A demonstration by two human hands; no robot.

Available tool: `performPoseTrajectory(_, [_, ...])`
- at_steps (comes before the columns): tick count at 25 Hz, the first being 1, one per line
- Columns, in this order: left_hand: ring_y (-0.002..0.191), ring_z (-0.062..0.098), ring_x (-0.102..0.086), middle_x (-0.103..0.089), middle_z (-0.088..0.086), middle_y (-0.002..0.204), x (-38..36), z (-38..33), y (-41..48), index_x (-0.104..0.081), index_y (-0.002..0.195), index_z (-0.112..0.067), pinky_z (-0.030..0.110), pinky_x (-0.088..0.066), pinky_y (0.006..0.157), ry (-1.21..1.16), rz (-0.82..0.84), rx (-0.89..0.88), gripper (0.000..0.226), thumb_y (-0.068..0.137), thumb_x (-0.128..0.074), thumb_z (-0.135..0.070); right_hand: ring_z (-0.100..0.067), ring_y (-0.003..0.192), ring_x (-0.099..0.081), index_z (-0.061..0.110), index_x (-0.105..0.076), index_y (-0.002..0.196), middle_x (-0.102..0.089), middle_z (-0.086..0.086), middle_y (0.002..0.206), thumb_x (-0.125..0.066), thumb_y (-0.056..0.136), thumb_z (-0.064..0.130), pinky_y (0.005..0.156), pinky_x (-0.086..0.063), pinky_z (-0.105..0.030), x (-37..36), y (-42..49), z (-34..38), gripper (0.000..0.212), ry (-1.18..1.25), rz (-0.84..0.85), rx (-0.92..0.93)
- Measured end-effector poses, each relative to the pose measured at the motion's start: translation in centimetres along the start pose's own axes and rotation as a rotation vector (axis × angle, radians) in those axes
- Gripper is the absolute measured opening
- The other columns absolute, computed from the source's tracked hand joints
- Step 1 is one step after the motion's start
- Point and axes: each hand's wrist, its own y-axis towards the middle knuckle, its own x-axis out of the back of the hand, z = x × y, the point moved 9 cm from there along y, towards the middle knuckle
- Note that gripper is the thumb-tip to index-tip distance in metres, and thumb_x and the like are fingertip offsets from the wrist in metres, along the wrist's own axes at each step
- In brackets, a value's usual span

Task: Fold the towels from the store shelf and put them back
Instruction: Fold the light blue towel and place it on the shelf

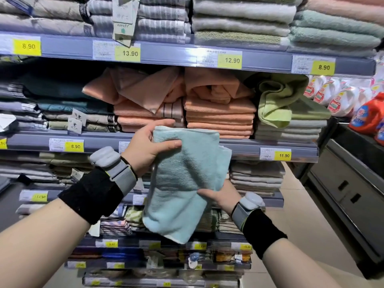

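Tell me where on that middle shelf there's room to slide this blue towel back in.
For the blue towel, the clearest gap is the dark space above the dark towels, left of the crumpled peach towels, under the upper shelf edge; its depth is hidden. The peach stacks and the crumpled green towel nearly reach that shelf, so it is crowded there.

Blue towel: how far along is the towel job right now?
Done: the lower peach stacks lie neatly folded. In hand: the blue towel, partly folded, gripped by the left hand at its top and the right hand lower down. Left: shelving it, plus the rumpled peach towels and crumpled green towel.
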Motion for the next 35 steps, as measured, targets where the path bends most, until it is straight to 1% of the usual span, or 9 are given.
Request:
performPoseTrajectory(5, [0.065, 0.012, -0.064, -0.067, 0.002, 0.073, -3.2, 1.7, -2.6, -0.066, 0.113, -0.012, 0.019, -0.052, 0.06, -0.189, 0.573, 0.278, 0.076, 0.051, -0.082, -0.055, -0.021, 0.098, -0.066, -0.008, -0.063, 0.109, -0.07, -0.021, 0.106, -0.066, 0.075, 0.005, 0.082, -0.054, -0.022, 2.4, 0.9, 2.7, 0.037, -0.093, -0.133, 0.053])
performPoseTrajectory(10, [0.05, 0.017, -0.05, -0.045, 0.005, 0.061, 1.2, 10.2, -0.9, -0.057, 0.077, -0.011, 0.023, -0.037, 0.052, 0.344, 0.054, 0.555, 0.033, 0.094, -0.05, -0.039, -0.004, 0.081, -0.056, 0.011, -0.064, 0.107, -0.058, -0.015, 0.089, -0.06, 0.08, 0.001, 0.083, -0.042, -0.017, 3.4, 0.6, 8.3, 0.029, -0.28, 0.039, 0.252])
performPoseTrajectory(16, [0.073, 0.022, -0.065, -0.065, 0.012, 0.085, -4.5, 17.7, -5.6, -0.06, 0.096, -0.016, 0.028, -0.055, 0.067, 0.2, 0.348, 1.04, 0.062, 0.078, -0.046, -0.074, 0.004, 0.086, -0.056, 0.02, -0.07, 0.096, -0.055, -0.001, 0.089, -0.066, 0.073, 0.004, 0.087, -0.039, -0.009, 5.3, -0.7, 9.1, 0.028, -0.372, 0.049, 0.301])
performPoseTrajectory(21, [0.063, 0.013, -0.065, -0.07, -0.001, 0.074, -7.6, 17.5, -3.8, -0.065, 0.086, -0.019, 0.031, -0.055, 0.076, -0.14, 0.169, 0.922, 0.025, 0.085, -0.06, -0.044, 0.007, 0.08, -0.059, 0.012, -0.069, 0.069, -0.055, -0.002, 0.093, -0.061, 0.074, -0.012, 0.081, -0.044, -0.013, 7.3, -0.8, 8.8, 0.025, -0.215, -0.024, 0.182])
performPoseTrajectory(23, [0.057, 0.007, -0.059, -0.066, -0.005, 0.069, -6.2, 16.5, -2.1, -0.063, 0.084, -0.019, 0.028, -0.053, 0.071, 0.101, 0.113, 0.701, 0.019, 0.085, -0.062, -0.038, 0.007, 0.076, -0.059, 0.007, -0.064, 0.076, -0.055, -0.003, 0.094, -0.054, 0.077, -0.02, 0.074, -0.045, -0.007, 7.2, -0.8, 8.6, 0.029, -0.226, -0.004, 0.163])
performPoseTrajectory(25, [0.072, 0.009, -0.058, -0.066, -0.003, 0.083, -8.1, 14.6, -1.6, -0.067, 0.095, -0.018, 0.03, -0.05, 0.073, 0.387, 0.205, 0.442, 0.032, 0.078, -0.068, -0.045, 0.006, 0.069, -0.058, 0.003, -0.062, 0.077, -0.056, -0.002, 0.089, -0.056, 0.075, -0.019, 0.067, -0.044, -0.008, 8.8, -2.4, 7.9, 0.023, -0.271, -0.05, 0.142])
performPoseTrajectory(28, [0.07, 0.006, -0.057, -0.065, -0.008, 0.079, -12.0, 13.2, -3.1, -0.07, 0.088, -0.025, 0.026, -0.046, 0.07, 0.258, 0.488, 0.389, 0.044, 0.062, -0.07, -0.061, -0.003, 0.083, -0.053, 0.017, -0.07, 0.069, -0.059, 0.011, 0.081, -0.069, 0.07, 0.003, 0.078, -0.04, -0.014, 8.7, -3.1, 7.8, 0.014, -0.485, -0.102, 0.19])
performPoseTrajectory(32, [0.07, 0.013, -0.06, -0.066, -0.002, 0.076, -16.6, 12.0, -7.3, -0.07, 0.081, -0.029, 0.031, -0.045, 0.073, 0.186, 0.952, 0.371, 0.007, 0.076, -0.07, -0.033, -0.017, 0.096, -0.049, 0.032, -0.066, 0.068, -0.058, -0.001, 0.094, -0.064, 0.078, 0.012, 0.083, -0.04, -0.028, 8.1, -3.2, 8.2, 0.022, -0.721, -0.061, 0.204])
performPoseTrajectory(35, [0.052, 0.01, -0.057, -0.063, -0.002, 0.064, -16.2, 11.9, -6.2, -0.067, 0.078, -0.017, 0.022, -0.048, 0.054, 0.085, 0.803, 0.422, 0.015, 0.091, -0.059, -0.015, -0.021, 0.095, -0.051, 0.015, -0.063, 0.083, -0.056, -0.008, 0.101, -0.063, 0.078, 0.011, 0.08, -0.041, -0.032, 8.6, -3.7, 9.2, 0.008, -0.82, -0.023, 0.187])
